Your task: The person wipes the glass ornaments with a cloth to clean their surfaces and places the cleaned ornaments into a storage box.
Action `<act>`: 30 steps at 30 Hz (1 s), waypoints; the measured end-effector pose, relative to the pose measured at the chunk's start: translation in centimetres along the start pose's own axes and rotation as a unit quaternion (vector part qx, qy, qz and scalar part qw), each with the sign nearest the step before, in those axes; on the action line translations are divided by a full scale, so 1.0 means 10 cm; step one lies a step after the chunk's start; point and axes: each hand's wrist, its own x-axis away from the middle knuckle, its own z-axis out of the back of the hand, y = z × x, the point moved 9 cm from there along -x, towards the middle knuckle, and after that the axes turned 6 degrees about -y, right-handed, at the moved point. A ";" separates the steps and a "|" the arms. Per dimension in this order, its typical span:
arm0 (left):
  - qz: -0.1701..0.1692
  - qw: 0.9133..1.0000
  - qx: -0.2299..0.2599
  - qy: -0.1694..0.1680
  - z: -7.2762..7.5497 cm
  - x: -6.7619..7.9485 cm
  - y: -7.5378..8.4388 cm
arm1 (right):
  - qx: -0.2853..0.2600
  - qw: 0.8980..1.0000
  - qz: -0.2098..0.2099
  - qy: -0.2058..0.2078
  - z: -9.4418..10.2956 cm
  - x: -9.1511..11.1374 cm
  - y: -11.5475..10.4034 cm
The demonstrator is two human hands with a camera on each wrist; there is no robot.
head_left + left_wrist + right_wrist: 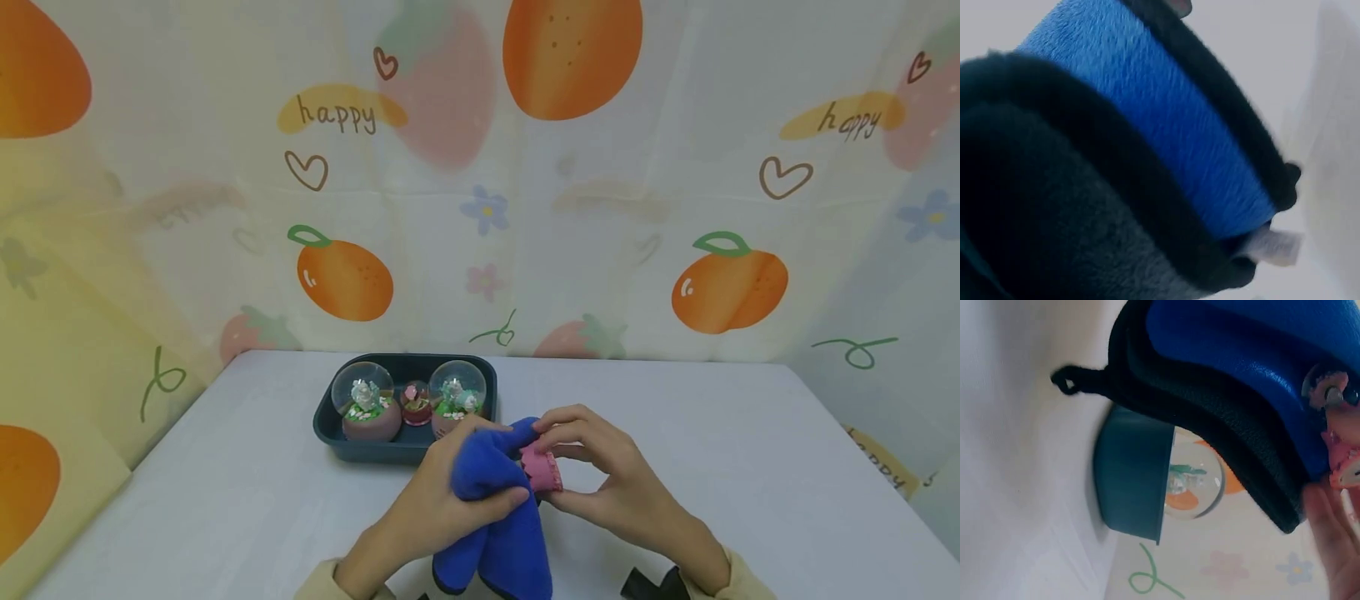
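My left hand (438, 496) grips a blue cloth (517, 537) with dark edging, bunched around a small snow globe with a pink base (542, 468). The thumb and fingers of my right hand (603, 462) hold that base from the right. Part of its clear dome (1313, 384) shows against the cloth in the right wrist view; the rest is covered. Below my left hand the cloth hangs in folds. A dark loop (1067, 381) sticks out from its border, and a pale tag (1277, 247) shows at its edge in the left wrist view.
Behind my hands a dark teal tray (405, 454) stands on the white table (225, 492). It holds a large snow globe (371, 427) at left, a small red-based one (416, 408) in the middle and another large one (459, 387) at right. A fruit-patterned curtain (570, 267) hangs behind.
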 end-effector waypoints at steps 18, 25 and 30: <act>-0.081 0.993 -0.059 0.069 0.09 0.04 0.17 | 0.014 1.000 0.002 0.010 0.04 -0.01 -0.06; 0.034 0.998 0.049 -0.007 0.03 0.01 -0.03 | 0.025 0.999 0.017 0.037 0.06 0.01 -0.08; 0.031 0.997 0.051 -0.047 -0.03 -0.01 -0.04 | 0.032 0.998 0.033 0.053 0.08 0.01 -0.10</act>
